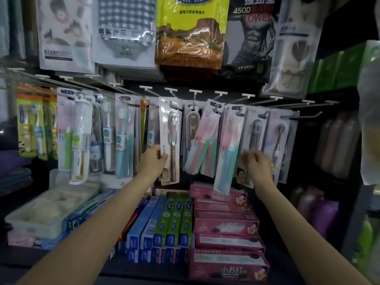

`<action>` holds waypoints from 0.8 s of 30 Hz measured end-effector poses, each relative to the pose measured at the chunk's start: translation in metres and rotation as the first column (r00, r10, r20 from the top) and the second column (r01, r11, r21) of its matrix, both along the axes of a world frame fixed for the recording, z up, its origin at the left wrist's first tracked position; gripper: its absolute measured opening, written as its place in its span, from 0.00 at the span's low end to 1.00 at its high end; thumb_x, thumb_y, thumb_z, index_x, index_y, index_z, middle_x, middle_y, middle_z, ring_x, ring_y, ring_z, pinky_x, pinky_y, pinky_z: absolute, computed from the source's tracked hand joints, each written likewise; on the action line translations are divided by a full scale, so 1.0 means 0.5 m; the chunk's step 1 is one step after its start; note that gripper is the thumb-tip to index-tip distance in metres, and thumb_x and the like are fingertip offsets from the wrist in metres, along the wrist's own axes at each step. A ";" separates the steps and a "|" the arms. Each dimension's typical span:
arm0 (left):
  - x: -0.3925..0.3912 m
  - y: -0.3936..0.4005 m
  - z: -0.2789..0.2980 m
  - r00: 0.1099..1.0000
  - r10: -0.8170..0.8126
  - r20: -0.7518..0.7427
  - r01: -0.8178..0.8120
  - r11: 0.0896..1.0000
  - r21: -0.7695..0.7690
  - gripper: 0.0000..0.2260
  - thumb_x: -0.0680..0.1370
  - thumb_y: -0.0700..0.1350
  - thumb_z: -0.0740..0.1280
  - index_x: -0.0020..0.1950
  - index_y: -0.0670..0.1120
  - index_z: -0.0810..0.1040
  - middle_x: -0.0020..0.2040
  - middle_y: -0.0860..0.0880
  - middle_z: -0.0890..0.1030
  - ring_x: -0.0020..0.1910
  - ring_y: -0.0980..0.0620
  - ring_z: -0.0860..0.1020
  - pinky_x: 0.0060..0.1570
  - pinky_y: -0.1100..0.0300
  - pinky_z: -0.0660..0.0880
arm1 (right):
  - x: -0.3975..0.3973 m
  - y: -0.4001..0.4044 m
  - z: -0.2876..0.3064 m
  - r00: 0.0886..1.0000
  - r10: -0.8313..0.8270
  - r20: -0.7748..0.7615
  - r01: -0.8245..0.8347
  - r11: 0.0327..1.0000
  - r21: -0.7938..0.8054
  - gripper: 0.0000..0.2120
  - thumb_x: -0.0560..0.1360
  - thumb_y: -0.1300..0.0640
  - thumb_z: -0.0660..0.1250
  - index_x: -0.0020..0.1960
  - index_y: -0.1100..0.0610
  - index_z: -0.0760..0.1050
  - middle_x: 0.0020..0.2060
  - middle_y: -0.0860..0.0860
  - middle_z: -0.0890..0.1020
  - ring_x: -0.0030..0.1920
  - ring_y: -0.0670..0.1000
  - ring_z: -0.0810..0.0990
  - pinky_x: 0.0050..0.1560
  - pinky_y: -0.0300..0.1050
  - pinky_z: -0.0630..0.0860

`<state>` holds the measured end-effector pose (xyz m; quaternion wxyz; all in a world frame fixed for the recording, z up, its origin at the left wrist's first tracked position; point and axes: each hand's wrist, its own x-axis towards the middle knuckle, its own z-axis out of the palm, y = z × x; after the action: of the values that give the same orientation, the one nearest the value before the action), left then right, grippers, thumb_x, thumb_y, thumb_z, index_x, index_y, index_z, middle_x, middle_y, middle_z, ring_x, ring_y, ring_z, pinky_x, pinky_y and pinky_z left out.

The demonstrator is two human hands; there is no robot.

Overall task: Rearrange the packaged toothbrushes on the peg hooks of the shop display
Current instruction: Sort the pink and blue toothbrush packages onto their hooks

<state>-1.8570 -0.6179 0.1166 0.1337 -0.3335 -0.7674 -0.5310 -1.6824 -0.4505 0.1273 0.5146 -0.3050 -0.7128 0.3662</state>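
The left hand (pixel 153 159) pinches a white toothbrush pack (pixel 169 140) low on its edge; the right hand (pixel 256 161) grips a grey pack (pixel 254 136). Light, stiff cards, likely best held near the hook.

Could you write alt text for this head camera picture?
A person's left hand grips a white toothbrush pack hanging on a shop peg display, while the right hand touches a grey toothbrush pack; toothpaste boxes sit below.
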 end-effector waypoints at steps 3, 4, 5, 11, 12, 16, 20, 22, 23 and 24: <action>-0.005 -0.002 -0.002 1.000 0.007 -0.006 -0.007 1.000 -0.004 0.07 0.79 0.40 0.62 0.53 0.38 0.76 0.47 0.46 0.78 0.45 0.49 0.75 0.44 0.58 0.69 | -0.014 -0.012 -0.003 0.989 0.139 0.041 -0.137 0.990 -0.039 0.16 0.80 0.51 0.57 0.61 0.61 0.70 0.49 0.56 0.78 0.44 0.53 0.75 0.41 0.46 0.74; -0.007 -0.004 -0.002 1.000 0.008 -0.008 -0.008 1.000 -0.012 0.08 0.79 0.40 0.62 0.53 0.37 0.76 0.47 0.44 0.79 0.45 0.48 0.75 0.44 0.58 0.69 | -0.020 -0.018 -0.002 0.983 0.180 0.048 -0.178 0.983 -0.047 0.19 0.79 0.48 0.58 0.62 0.61 0.69 0.49 0.54 0.77 0.45 0.52 0.75 0.43 0.45 0.74; -0.010 -0.006 -0.001 1.000 0.005 -0.007 -0.005 1.000 -0.014 0.07 0.79 0.40 0.62 0.52 0.37 0.76 0.48 0.43 0.79 0.45 0.48 0.75 0.44 0.58 0.69 | -0.027 -0.022 0.000 0.976 0.206 0.065 -0.202 0.978 -0.058 0.21 0.77 0.47 0.61 0.62 0.61 0.68 0.51 0.53 0.76 0.48 0.52 0.75 0.47 0.46 0.74; -0.015 -0.021 0.005 0.999 -0.021 -0.033 0.021 1.000 -0.015 0.05 0.79 0.38 0.62 0.48 0.37 0.75 0.41 0.45 0.75 0.41 0.49 0.72 0.36 0.65 0.63 | -0.037 -0.011 0.008 0.990 0.084 0.110 -0.082 0.996 -0.018 0.22 0.76 0.64 0.65 0.68 0.62 0.63 0.59 0.57 0.73 0.49 0.49 0.70 0.50 0.41 0.70; -0.015 -0.023 0.006 0.999 -0.019 -0.040 0.019 1.000 -0.022 0.04 0.79 0.38 0.62 0.48 0.38 0.75 0.41 0.45 0.75 0.41 0.49 0.72 0.36 0.65 0.62 | -0.027 -0.004 0.007 0.993 0.047 0.108 -0.049 0.999 0.017 0.23 0.76 0.66 0.63 0.68 0.62 0.62 0.59 0.58 0.74 0.47 0.49 0.71 0.47 0.39 0.71; -0.021 -0.018 0.005 0.999 -0.035 -0.024 0.034 0.999 -0.022 0.09 0.79 0.39 0.62 0.56 0.37 0.76 0.50 0.40 0.79 0.47 0.47 0.75 0.45 0.61 0.68 | 0.026 0.022 0.009 0.977 -0.165 0.138 0.133 0.967 0.215 0.20 0.74 0.68 0.63 0.65 0.63 0.64 0.53 0.63 0.78 0.44 0.56 0.75 0.39 0.44 0.70; -0.024 -0.004 -0.001 1.000 -0.012 -0.001 0.012 1.000 -0.019 0.08 0.78 0.40 0.62 0.54 0.38 0.76 0.50 0.41 0.79 0.49 0.44 0.77 0.48 0.55 0.71 | 0.054 0.031 0.027 0.966 -0.177 0.189 0.123 0.956 0.266 0.20 0.74 0.67 0.65 0.64 0.62 0.66 0.54 0.62 0.78 0.49 0.60 0.77 0.45 0.48 0.74; -0.022 0.001 -0.005 0.999 0.026 -0.031 -0.026 1.000 -0.017 0.07 0.79 0.39 0.62 0.53 0.38 0.75 0.48 0.42 0.78 0.45 0.47 0.76 0.43 0.56 0.70 | 0.057 0.021 0.031 0.968 -0.110 0.226 0.056 0.971 0.233 0.20 0.74 0.65 0.65 0.65 0.62 0.66 0.53 0.58 0.77 0.47 0.54 0.75 0.43 0.44 0.70; -0.020 0.003 -0.008 0.997 0.062 -0.045 -0.062 0.998 0.004 0.06 0.79 0.38 0.61 0.52 0.38 0.75 0.47 0.43 0.77 0.44 0.48 0.75 0.42 0.57 0.69 | 0.055 0.013 0.029 0.967 -0.067 0.248 0.011 0.976 0.219 0.20 0.75 0.64 0.66 0.65 0.63 0.67 0.51 0.56 0.76 0.46 0.51 0.73 0.42 0.42 0.68; -0.016 0.002 -0.011 0.993 0.106 -0.045 -0.104 0.994 0.043 0.06 0.78 0.37 0.61 0.53 0.38 0.74 0.49 0.41 0.77 0.45 0.46 0.75 0.42 0.56 0.69 | 0.050 0.007 0.024 0.965 -0.022 0.262 -0.033 0.978 0.204 0.19 0.75 0.63 0.66 0.64 0.63 0.68 0.50 0.55 0.75 0.45 0.50 0.72 0.42 0.41 0.68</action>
<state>-1.8650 -0.6167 0.1113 0.1862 -0.3025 -0.7696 -0.5305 -1.6574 -0.4468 0.1391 0.4435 -0.2936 -0.8097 0.2478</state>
